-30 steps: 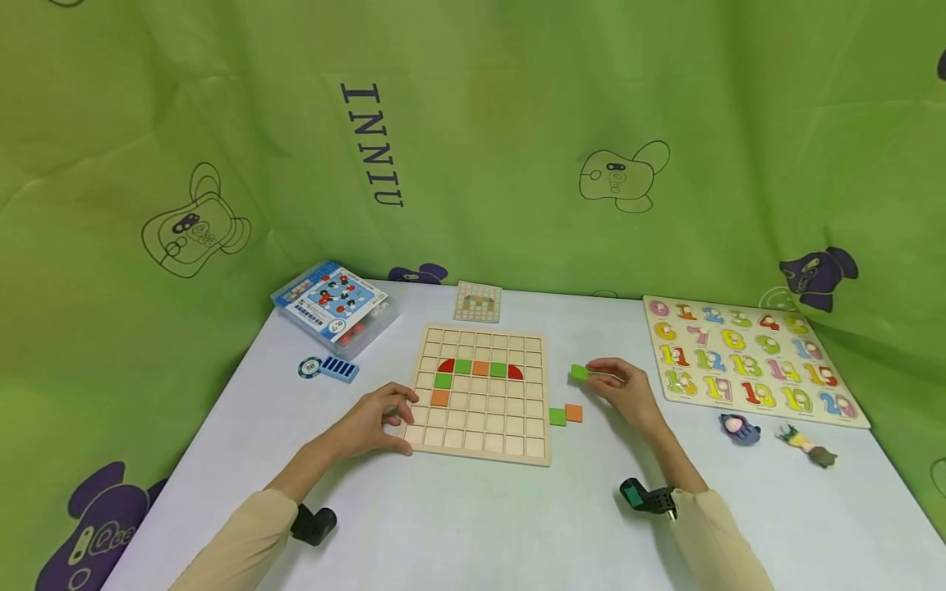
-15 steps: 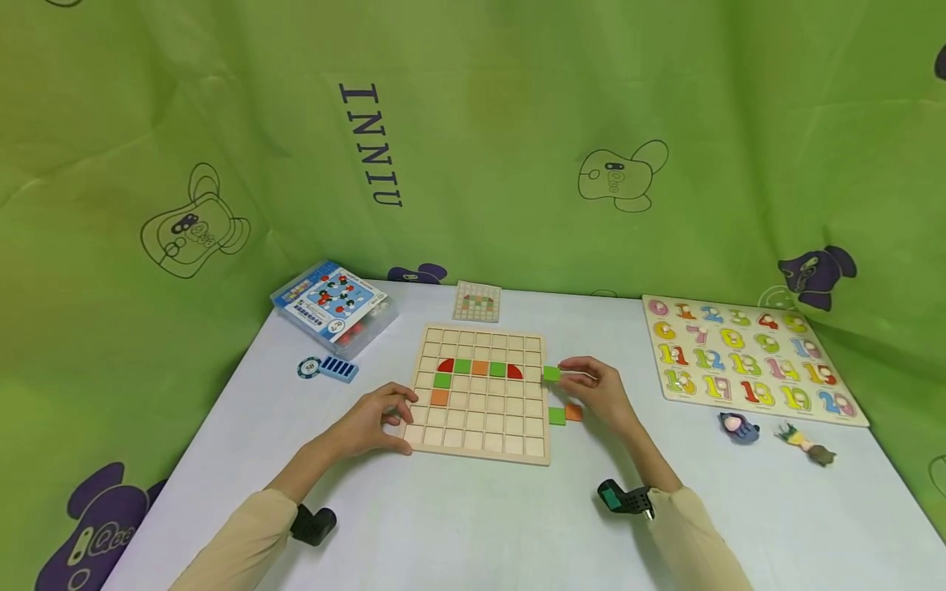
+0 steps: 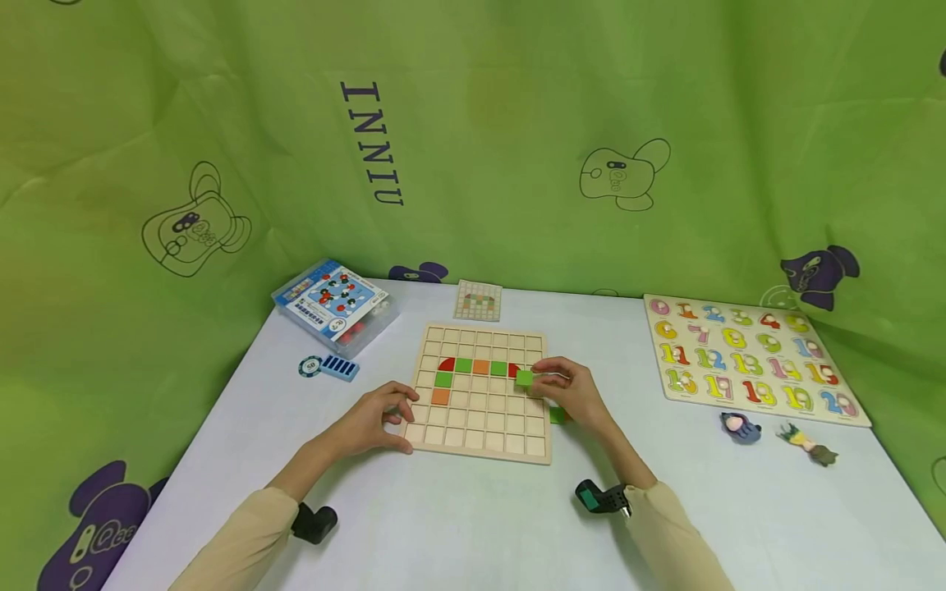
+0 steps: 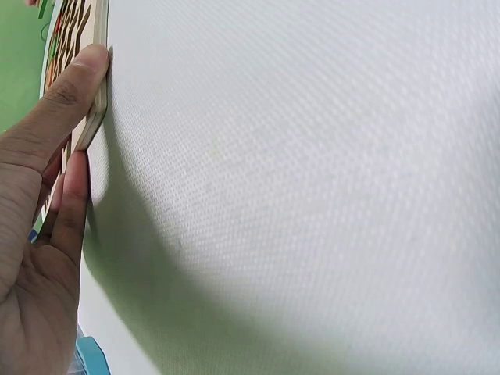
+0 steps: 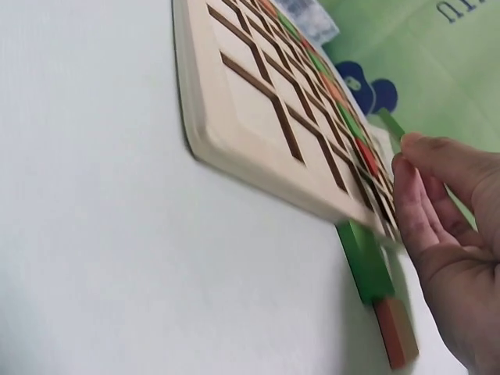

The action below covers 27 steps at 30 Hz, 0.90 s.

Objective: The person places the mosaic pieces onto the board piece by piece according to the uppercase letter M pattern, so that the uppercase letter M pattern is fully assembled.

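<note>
A wooden grid board (image 3: 479,425) lies on the table. My left hand (image 3: 373,423) holds its near left corner, thumb on the front edge and fingers along the left side. Over the board's right part, my right hand (image 3: 572,394) pinches a green square tile (image 3: 524,377) between thumb and fingertips. That tile partly covers a red quarter-round tile (image 3: 513,370). A row of red, green and orange tiles runs across the board, with a green tile (image 3: 443,379) and an orange tile (image 3: 439,396) below its left end. In the right wrist view, a green block (image 5: 363,262) and an orange block (image 5: 396,332) lie beside the board.
A pattern card (image 3: 478,301) lies behind the board. At the back left are a plastic box (image 3: 336,304), a round chip (image 3: 310,366) and a blue striped piece (image 3: 341,368). To the right lie a number puzzle (image 3: 754,361) and two small figures, one blue (image 3: 741,428).
My right hand has moved left with the green tile, from beside the board to over its right columns. It now hides the orange block in the head view. My left hand has stayed put.
</note>
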Each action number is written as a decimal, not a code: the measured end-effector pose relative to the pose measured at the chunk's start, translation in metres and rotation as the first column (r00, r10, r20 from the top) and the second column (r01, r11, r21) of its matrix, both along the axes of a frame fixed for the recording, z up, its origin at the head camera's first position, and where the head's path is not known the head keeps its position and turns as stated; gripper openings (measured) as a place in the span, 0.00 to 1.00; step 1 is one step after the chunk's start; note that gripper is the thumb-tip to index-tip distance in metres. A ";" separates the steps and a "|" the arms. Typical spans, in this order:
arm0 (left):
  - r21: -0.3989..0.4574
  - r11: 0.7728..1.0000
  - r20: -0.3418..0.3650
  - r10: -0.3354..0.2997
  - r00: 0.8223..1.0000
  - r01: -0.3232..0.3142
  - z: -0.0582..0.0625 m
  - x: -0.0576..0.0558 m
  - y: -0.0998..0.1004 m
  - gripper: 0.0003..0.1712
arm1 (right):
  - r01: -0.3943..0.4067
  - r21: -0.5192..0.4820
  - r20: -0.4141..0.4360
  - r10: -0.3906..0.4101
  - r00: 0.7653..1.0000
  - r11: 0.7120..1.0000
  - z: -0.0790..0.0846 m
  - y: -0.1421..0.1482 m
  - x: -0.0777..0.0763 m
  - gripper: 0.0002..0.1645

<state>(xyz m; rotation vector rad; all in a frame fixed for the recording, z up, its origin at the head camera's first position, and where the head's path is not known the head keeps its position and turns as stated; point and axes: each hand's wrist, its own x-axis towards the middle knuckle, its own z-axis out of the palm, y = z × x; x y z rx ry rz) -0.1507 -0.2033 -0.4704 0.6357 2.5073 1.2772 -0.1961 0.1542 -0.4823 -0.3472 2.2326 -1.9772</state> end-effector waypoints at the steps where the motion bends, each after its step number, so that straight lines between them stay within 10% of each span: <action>1: 0.000 1.000 -0.001 0.000 1.000 0.000 0.000 0.000 0.000 0.20 | -0.003 -0.003 0.002 0.003 1.000 1.000 0.000 -0.003 0.000 0.21; 27: 0.008 1.000 0.003 0.003 1.000 -0.003 -0.002 0.000 0.000 0.20 | 0.090 0.175 -0.160 -0.062 0.985 0.980 -0.002 -0.062 0.004 0.15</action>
